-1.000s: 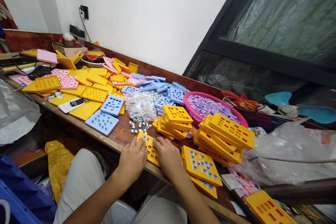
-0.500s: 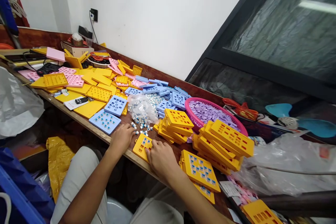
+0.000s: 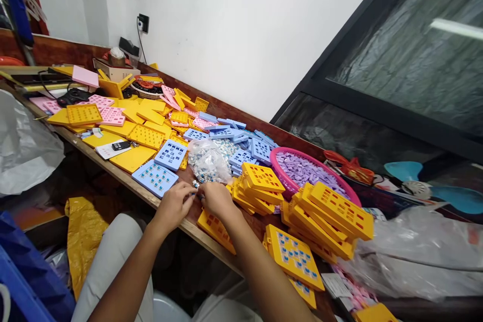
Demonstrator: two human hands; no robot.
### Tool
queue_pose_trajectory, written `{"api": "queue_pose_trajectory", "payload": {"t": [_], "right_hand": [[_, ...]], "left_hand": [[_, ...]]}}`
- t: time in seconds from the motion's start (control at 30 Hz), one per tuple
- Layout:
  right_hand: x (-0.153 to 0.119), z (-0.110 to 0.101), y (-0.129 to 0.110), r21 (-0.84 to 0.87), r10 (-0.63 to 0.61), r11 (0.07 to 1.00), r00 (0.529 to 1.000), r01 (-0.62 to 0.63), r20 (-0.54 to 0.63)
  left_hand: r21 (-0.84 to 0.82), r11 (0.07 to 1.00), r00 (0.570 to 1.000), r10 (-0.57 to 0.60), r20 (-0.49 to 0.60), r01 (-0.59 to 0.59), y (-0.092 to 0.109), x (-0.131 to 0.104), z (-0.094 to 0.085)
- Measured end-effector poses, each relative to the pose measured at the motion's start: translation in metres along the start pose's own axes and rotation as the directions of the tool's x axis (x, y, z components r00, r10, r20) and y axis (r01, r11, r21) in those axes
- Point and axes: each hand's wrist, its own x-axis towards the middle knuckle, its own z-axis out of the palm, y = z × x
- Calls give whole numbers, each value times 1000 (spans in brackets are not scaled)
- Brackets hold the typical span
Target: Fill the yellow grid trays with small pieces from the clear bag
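Observation:
My left hand [image 3: 174, 206] is closed in a pinch over the wooden table, beside a few small blue-and-white pieces [image 3: 195, 184]. Close against it, my right hand [image 3: 218, 200] also has its fingers bent into a pinch. A speck of blue shows between the fingertips, but I cannot make out which hand grips what. Under my right wrist lies a yellow slotted board [image 3: 216, 230], partly covered by the forearm. A clear plastic bag [image 3: 210, 162] of the same small pieces sits just beyond my hands. Left of them lies a blue board [image 3: 155, 177] with pieces set in it.
Stacked yellow boards [image 3: 263, 177] stand right of my hands, with another stack [image 3: 328, 216] farther right. A filled yellow board [image 3: 293, 256] lies near the edge. Behind is a pink basket [image 3: 277, 168] of purple parts. Yellow sheets [image 3: 132, 157] and blue boards [image 3: 260, 151] crowd the table.
My right hand has left the yellow board and moved up to the small pieces, meeting my left hand. The loose pieces are now mostly hidden by the hands. The view has shifted slightly.

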Motion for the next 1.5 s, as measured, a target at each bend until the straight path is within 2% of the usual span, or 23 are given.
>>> {"api": "queue_pose_trajectory", "payload": {"t": [0.07, 0.17, 0.27, 0.37, 0.5, 0.6, 0.7, 0.83, 1.1, 1.2, 1.3, 1.4, 1.5], "right_hand": [[-3, -2, 6, 69, -15, 997, 999, 18, -35], [-28, -1, 22, 309, -4, 949, 981, 65, -194], [-71, 6, 38, 529, 186, 849, 934, 4, -305], [-113, 18, 46, 557, 290, 827, 904, -73, -313], [-141, 37, 48, 447, 269, 888, 909, -106, -319], [-142, 48, 49, 435, 282, 893, 899, -117, -336], [-134, 55, 51, 482, 352, 863, 864, -150, -360], [-122, 53, 57, 471, 394, 858, 852, -206, -344], [-113, 52, 60, 448, 412, 865, 832, -228, -372], [-114, 57, 59, 486, 441, 844, 812, -229, -383], [-114, 59, 60, 558, 467, 805, 796, -202, -385], [-116, 57, 61, 634, 472, 758, 799, -151, -374], [-120, 53, 59, 651, 425, 752, 833, -107, -354]], "left_hand": [[-77, 997, 1000, 12, -6, -12, 5, -2, -6], [-180, 983, 999, 42, 9, -40, 13, -3, -8], [-197, 976, 989, 112, 95, -92, 20, -4, 3], [-99, 986, 968, 155, 196, -137, 25, -5, 20], [4, 989, 955, 143, 261, -149, 29, -7, 35], [37, 989, 958, 131, 255, -145, 29, -7, 40], [43, 994, 973, 92, 214, -103, 27, -7, 43], [26, 998, 973, 58, 224, -66, 30, -10, 45], [63, 997, 987, 31, 155, -41, 42, -17, 44], [19, 1000, 991, 13, 131, -15, 43, -17, 44], [-23, 1000, 998, -10, 59, 11, 46, -19, 44], [-58, 998, 999, -21, 37, 23, 53, -23, 42], [-25, 999, 992, -29, 121, 32, 57, -28, 36]]}}
